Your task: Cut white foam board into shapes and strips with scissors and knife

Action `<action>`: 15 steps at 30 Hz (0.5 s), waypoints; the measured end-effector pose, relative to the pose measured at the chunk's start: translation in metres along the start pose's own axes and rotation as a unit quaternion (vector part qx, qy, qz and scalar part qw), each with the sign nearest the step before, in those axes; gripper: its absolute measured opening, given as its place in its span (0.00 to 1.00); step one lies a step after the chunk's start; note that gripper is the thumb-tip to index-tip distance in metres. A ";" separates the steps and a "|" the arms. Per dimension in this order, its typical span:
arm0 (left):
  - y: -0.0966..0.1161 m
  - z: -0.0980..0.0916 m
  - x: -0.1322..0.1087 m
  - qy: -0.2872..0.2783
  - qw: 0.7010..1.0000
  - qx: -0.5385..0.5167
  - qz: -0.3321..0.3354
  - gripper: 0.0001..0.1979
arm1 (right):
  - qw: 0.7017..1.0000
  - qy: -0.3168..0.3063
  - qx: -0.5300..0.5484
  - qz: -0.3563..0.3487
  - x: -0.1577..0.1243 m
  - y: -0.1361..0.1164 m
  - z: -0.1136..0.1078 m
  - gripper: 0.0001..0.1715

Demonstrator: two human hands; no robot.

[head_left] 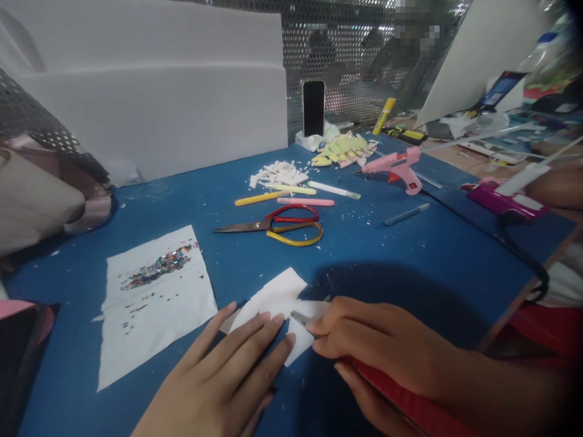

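One pointed tool [302,320] I grip remotely in my right hand [378,340], tip at the paper [279,288]; my left hand [230,367] lies spread on the paper.

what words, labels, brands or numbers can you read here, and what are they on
None are readable.
Pink glue gun: small markings, too blurred to read.
Blue packet, upper right: too blurred to read.
White paper under the left hand: no lettering visible.

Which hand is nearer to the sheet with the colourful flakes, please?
Left: the left hand rests on a white piece, just right of the flake-strewn sheet; the right hand, holding a pointed tool, is farther right.
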State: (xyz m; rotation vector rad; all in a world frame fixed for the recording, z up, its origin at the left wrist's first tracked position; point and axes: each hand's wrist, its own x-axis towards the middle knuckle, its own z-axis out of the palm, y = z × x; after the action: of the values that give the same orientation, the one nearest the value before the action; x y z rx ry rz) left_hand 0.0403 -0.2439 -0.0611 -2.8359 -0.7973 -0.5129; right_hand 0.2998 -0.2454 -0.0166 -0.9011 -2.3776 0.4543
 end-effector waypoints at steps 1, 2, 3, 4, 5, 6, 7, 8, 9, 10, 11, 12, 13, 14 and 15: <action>-0.001 -0.001 0.001 -0.003 1.000 0.004 0.002 0.23 | 1.000 0.004 -0.008 0.000 0.000 -0.001 0.000 0.10; -0.001 -0.002 0.002 -0.017 1.000 0.009 0.007 0.23 | 1.000 0.011 -0.018 -0.002 0.000 -0.003 0.000 0.11; -0.002 -0.003 0.003 -0.023 1.000 0.012 0.010 0.24 | 0.999 0.019 -0.027 -0.006 -0.001 -0.004 -0.001 0.12; -0.002 -0.005 0.005 -0.034 0.999 0.015 0.015 0.24 | 0.999 0.028 -0.036 -0.011 -0.002 -0.006 -0.001 0.13; -0.002 -0.006 0.005 -0.043 0.999 0.018 0.021 0.25 | 0.998 0.035 -0.043 -0.013 -0.004 -0.007 -0.002 0.14; -0.001 -0.007 0.006 -0.045 0.999 0.018 0.022 0.25 | 0.998 0.033 -0.046 -0.014 -0.005 -0.007 -0.002 0.14; -0.001 -0.007 0.006 -0.048 0.998 0.018 0.021 0.25 | 0.998 0.024 -0.048 -0.018 -0.007 -0.007 -0.002 0.14; -0.001 -0.007 0.006 -0.049 0.998 0.016 0.023 0.25 | 0.998 0.019 -0.049 -0.023 -0.008 -0.007 -0.002 0.14; -0.001 -0.007 0.006 -0.044 0.999 0.012 0.019 0.25 | 0.998 0.012 -0.051 -0.020 -0.008 -0.007 -0.002 0.14; -0.001 -0.007 0.005 -0.038 0.999 0.007 0.013 0.25 | 0.998 0.009 -0.051 -0.020 -0.008 -0.006 -0.002 0.14; -0.001 -0.006 0.005 -0.033 0.999 0.002 0.009 0.25 | 0.999 0.009 -0.048 -0.023 -0.008 -0.006 -0.002 0.14; -0.001 -0.006 0.004 -0.028 1.000 -0.001 0.005 0.24 | 0.998 0.016 -0.048 -0.025 -0.007 -0.006 -0.002 0.14; -0.002 -0.005 0.004 -0.030 0.999 -0.002 0.011 0.24 | 0.998 0.027 -0.049 -0.024 -0.006 -0.006 -0.002 0.15; -0.002 -0.005 0.005 -0.033 0.999 -0.001 0.016 0.24 | 0.998 0.031 -0.049 -0.027 -0.005 -0.005 -0.002 0.16; -0.002 -0.005 0.005 -0.038 0.999 0.001 0.023 0.25 | 0.998 0.032 -0.048 -0.026 -0.004 -0.005 -0.002 0.16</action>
State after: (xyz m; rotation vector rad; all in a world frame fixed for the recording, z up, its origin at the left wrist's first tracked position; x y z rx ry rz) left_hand 0.0418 -0.2408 -0.0541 -2.8789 -0.7442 -0.4003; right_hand 0.3007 -0.2519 -0.0141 -0.8798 -2.3763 0.2882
